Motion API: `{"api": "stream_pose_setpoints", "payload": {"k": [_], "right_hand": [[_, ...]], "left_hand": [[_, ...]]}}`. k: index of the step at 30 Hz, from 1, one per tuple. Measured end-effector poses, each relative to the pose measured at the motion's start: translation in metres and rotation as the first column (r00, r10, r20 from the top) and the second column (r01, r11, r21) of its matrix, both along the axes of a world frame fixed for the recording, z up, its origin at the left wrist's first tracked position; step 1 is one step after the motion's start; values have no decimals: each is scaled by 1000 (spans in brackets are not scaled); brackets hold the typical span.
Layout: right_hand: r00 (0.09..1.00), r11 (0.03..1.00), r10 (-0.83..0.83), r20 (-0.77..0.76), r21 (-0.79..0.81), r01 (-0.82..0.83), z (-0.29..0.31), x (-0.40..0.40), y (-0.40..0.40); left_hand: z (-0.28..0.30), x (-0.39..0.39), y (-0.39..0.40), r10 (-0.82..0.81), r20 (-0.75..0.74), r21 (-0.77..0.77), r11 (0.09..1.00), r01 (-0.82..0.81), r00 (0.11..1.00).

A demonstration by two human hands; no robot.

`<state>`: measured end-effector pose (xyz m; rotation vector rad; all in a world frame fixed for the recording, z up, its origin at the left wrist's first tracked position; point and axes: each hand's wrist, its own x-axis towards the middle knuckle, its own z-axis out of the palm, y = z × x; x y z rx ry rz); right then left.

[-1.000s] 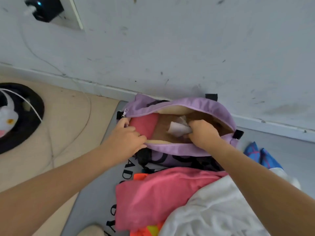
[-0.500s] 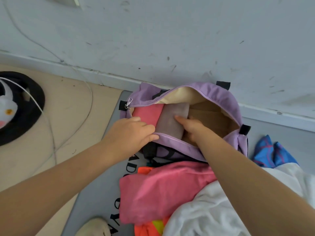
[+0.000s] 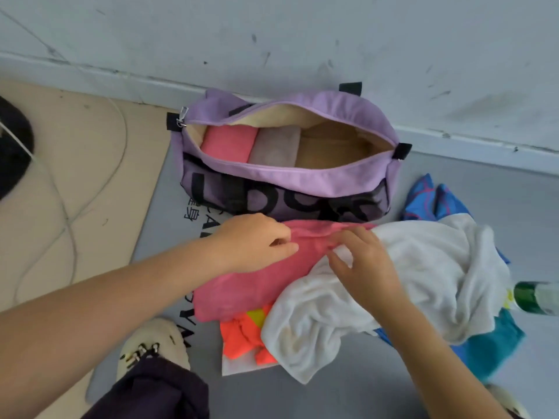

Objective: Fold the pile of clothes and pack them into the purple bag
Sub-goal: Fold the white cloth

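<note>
The purple bag (image 3: 305,179) lies unzipped against the wall. Inside it sit a folded pink piece (image 3: 225,143) and a folded grey piece (image 3: 275,148); the right half shows bare tan lining. In front of the bag lies the pile: a pink garment (image 3: 251,285), a white garment (image 3: 423,267) overlapping it, an orange one (image 3: 239,334) underneath, and blue cloth (image 3: 429,201) behind. My left hand (image 3: 254,240) grips the pink garment's upper edge. My right hand (image 3: 363,261) pinches the pink garment where the white one covers it.
A green bottle (image 3: 535,300) lies at the right edge beside teal cloth (image 3: 490,343). A cream slipper (image 3: 151,346) and dark trouser leg (image 3: 151,391) are near the bottom. White cables (image 3: 69,207) cross the beige mat on the left, by a black round object (image 3: 12,152).
Both hands left the bag and came down onto the pink garment in the pile. The grey piece now lies folded in the bag beside the pink one.
</note>
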<state>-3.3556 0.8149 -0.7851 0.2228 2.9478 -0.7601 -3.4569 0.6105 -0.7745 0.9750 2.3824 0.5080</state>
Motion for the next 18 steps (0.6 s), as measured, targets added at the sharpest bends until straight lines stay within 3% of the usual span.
{"api": "stream_pose_setpoints", "payload": {"k": [3, 5, 6, 9, 11, 13, 15, 18], "right_hand": [[958, 963, -6, 287, 260, -72, -19, 22, 31], [928, 944, 30, 372, 293, -149, -22, 26, 41], [931, 958, 63, 360, 241, -158, -20, 27, 43], [992, 990, 18, 128, -138, 0, -1, 24, 45], [996, 933, -79, 44, -350, 89, 25, 20, 45], [996, 844, -70, 54, -529, 88, 57, 16, 42], [998, 792, -55, 22, -608, 57, 93, 13, 40], [992, 761, -78, 100, -636, 124, 147, 12, 42]], "left_hand": [[-14, 12, 16, 16, 141, -15, 1000, -14, 990], [-20, 18, 28, 31, 189, -25, 999, -26, 982], [-20, 21, 34, 30, 214, -15, 1000, -27, 976], [-12, 29, 51, -26, 282, 67, 998, 7, 959], [1, 36, 62, -55, 326, 116, 993, 18, 944], [24, 41, 67, -22, 443, 221, 971, -86, 896], [59, 41, 68, 41, 541, 285, 931, -228, 840], [125, 34, 64, 98, 513, 319, 901, -295, 853]]}}
